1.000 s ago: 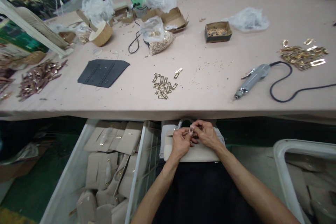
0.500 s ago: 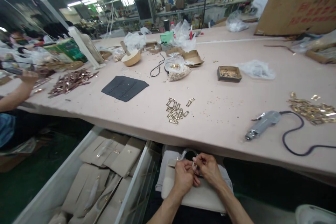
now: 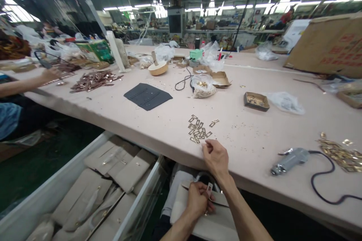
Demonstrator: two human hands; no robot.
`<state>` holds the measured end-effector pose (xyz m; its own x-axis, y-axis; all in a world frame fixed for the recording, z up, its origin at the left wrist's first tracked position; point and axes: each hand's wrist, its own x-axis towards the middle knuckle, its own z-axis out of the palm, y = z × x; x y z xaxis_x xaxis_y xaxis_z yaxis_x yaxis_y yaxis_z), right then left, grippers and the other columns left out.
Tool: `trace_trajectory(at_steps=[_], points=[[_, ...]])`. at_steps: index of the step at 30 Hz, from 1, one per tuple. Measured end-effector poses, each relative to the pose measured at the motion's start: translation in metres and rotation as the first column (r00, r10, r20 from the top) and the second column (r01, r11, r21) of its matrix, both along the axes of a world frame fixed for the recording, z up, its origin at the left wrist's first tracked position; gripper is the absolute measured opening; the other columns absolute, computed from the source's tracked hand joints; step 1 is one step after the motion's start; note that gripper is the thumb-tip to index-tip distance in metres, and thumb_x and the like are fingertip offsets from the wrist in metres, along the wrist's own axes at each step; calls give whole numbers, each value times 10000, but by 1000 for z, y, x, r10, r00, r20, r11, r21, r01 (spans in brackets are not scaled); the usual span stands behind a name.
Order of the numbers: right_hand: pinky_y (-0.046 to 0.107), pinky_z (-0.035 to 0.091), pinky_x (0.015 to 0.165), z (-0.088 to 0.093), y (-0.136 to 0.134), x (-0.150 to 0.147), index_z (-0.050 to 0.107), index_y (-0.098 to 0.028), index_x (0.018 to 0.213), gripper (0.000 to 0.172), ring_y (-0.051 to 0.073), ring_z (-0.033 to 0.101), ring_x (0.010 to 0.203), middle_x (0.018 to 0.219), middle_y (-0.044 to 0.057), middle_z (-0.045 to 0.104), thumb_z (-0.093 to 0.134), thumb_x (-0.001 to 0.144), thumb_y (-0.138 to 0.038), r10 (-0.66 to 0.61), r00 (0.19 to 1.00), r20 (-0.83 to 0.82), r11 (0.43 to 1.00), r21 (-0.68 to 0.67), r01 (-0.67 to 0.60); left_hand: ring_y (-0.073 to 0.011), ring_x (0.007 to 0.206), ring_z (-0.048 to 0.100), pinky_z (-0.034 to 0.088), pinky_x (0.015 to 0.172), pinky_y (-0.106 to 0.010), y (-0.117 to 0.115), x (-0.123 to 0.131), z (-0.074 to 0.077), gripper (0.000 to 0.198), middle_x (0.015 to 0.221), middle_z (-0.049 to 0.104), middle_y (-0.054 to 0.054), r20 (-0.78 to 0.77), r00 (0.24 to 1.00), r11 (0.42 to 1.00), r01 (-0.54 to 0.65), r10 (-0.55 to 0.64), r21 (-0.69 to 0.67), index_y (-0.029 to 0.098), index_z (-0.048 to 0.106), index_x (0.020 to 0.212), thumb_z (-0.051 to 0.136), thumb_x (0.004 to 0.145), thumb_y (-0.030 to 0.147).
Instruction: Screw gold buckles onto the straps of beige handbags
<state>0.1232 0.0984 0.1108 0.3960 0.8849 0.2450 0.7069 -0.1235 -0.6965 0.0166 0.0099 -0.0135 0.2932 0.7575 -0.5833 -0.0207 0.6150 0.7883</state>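
A beige bag (image 3: 217,218) lies on my lap below the table edge. My left hand (image 3: 197,200) is closed at its upper part, pinching a small pale tab (image 3: 209,189) that sticks up between the fingers; a small shiny rectangle shows on it. My right hand (image 3: 216,158) reaches over the table edge, with curled fingers and the thumb drawn to the index finger. Its fingertips are beside a loose pile of small gold rectangular frames (image 3: 198,128). What is between them, if anything, cannot be made out.
A grey electric screwdriver (image 3: 290,160) with a dark cord lies to the right, near gold metal pieces (image 3: 341,153). Further back are a small box (image 3: 256,101), a bag of small parts (image 3: 203,89) and a dark sheet (image 3: 148,96). A crate (image 3: 141,205) of beige bags stands left; a co-worker's arm (image 3: 31,83) is beyond.
My right hand has left the bag and moved up to the metal frames on the table. My left hand stays at the bag. The view has tilted upward and turned left.
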Motion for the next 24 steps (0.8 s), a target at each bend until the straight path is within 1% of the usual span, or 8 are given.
trace_trajectory(at_steps=[2,4,7,9,12,16,20,24], points=[[312,468,785,0,24,-6,694,-187,1071,257,213,662,841,955,80,721,585,901,-346,-33,997,73,997,-64,37,-175,393,621,411,343,-242,0,-3,0,354,700,731,-94,20,1000,1000,-15,15,3,159,564,775,762,698,442],[308,445,766,2,38,-13,694,-200,1055,226,220,659,860,940,76,720,602,886,-318,-37,990,135,989,-140,56,-171,394,622,411,342,-235,0,-7,-1,383,702,731,-95,55,998,999,-33,33,4,154,568,788,772,685,462],[317,416,732,7,45,-21,690,-213,1048,199,235,662,848,916,83,726,593,883,-268,-24,986,164,969,-239,63,-166,396,625,419,348,-235,0,-11,-1,435,721,734,-102,85,995,999,-45,46,-9,145,591,790,794,645,502],[327,408,725,10,45,-25,684,-213,1028,177,245,662,849,930,91,726,583,898,-280,-25,985,169,960,-269,71,-164,399,624,423,352,-238,1,-13,-2,453,720,731,-97,92,994,998,-58,59,-12,141,610,787,801,628,519],[346,413,758,11,41,-32,671,-190,1003,175,268,650,906,980,121,706,593,913,-318,-9,971,239,963,-259,72,-163,391,610,429,359,-253,2,-12,-4,439,700,723,-80,97,992,996,-85,85,-9,146,622,773,796,627,521],[351,413,789,6,39,-38,665,-173,1000,155,276,626,950,987,133,680,626,892,-277,7,953,302,966,-248,72,-177,413,612,433,383,-272,3,-8,-9,376,634,696,-63,87,993,997,-79,76,22,157,640,742,773,662,499],[338,419,809,1,39,-35,683,-192,1023,159,253,627,950,979,106,679,627,884,-244,10,975,221,975,-219,40,-198,481,647,416,395,-264,4,-7,-14,399,652,706,-85,39,994,993,-103,101,51,140,679,764,785,665,512],[325,424,788,0,38,-30,706,-216,967,137,223,626,883,946,74,684,610,870,-216,12,991,130,983,-183,12,-185,505,657,475,465,-276,6,-9,-14,417,705,736,-108,48,994,991,-106,103,81,115,720,760,816,668,510]])
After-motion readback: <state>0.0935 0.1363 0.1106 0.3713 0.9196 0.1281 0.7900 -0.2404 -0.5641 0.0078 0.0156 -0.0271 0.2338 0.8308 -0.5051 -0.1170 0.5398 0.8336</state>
